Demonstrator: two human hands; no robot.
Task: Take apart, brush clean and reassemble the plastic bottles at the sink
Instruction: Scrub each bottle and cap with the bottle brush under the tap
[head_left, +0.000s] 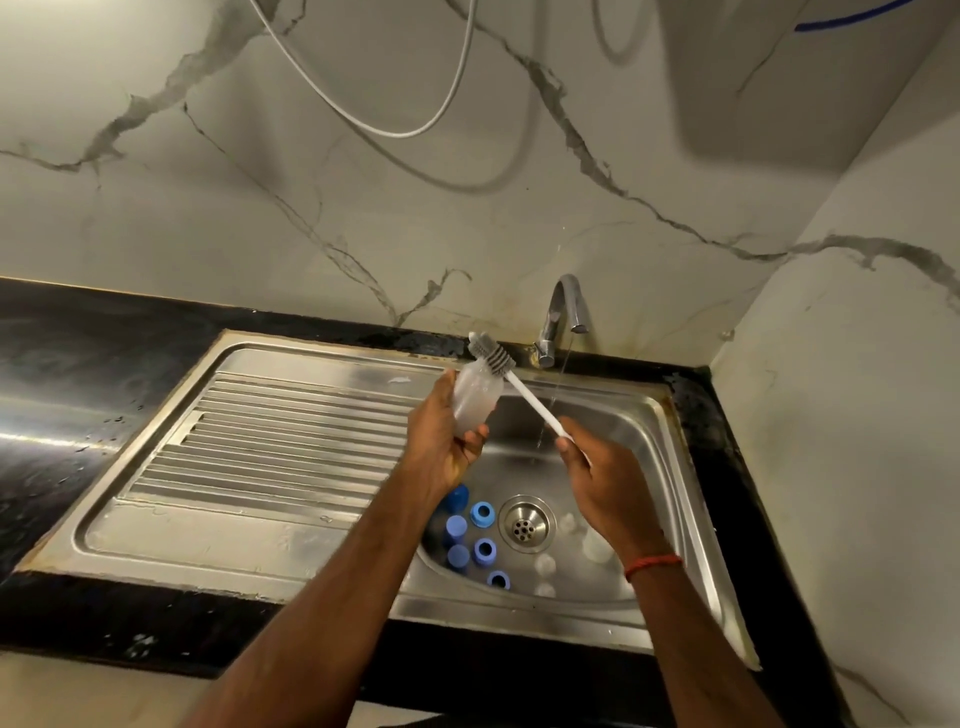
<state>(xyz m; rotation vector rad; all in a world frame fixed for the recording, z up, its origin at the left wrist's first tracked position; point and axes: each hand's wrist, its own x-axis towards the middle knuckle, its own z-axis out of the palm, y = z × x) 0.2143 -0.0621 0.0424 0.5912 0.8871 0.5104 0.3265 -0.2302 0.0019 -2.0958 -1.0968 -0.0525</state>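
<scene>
A marble-veined wall (260, 208) fills the far side and the right. A white cord (415, 130) hangs in a loop on it. Below runs a black counter (78, 364) with a steel sink (260, 441) set in it, the ribbed drainboard on the left and the basin on the right.

A tap (563, 312) stands at the basin's far rim, and a thin stream of water (558, 384) falls from it into the basin.

Both hands are over the basin. The left hand (441, 441) grips a clear bottle (475, 397), fingers curled round its body and thumb on its near right side. The bottle tilts with its top toward the far left.

The right hand (608, 483) pinches the near end of a brush (519, 387) between thumb and fingertips. The white handle slants to the far left, and the grey bristle head lies across the bottle's far end, outside it. The stream falls just right of the handle.

On the basin floor is the drain (525, 524). Left of it lie blue caps (456, 527) and blue rings (484, 551), close together. On its right and near side sit clear parts (597, 545), too faint to tell apart.

A red thread (652, 565) circles the right wrist.
</scene>
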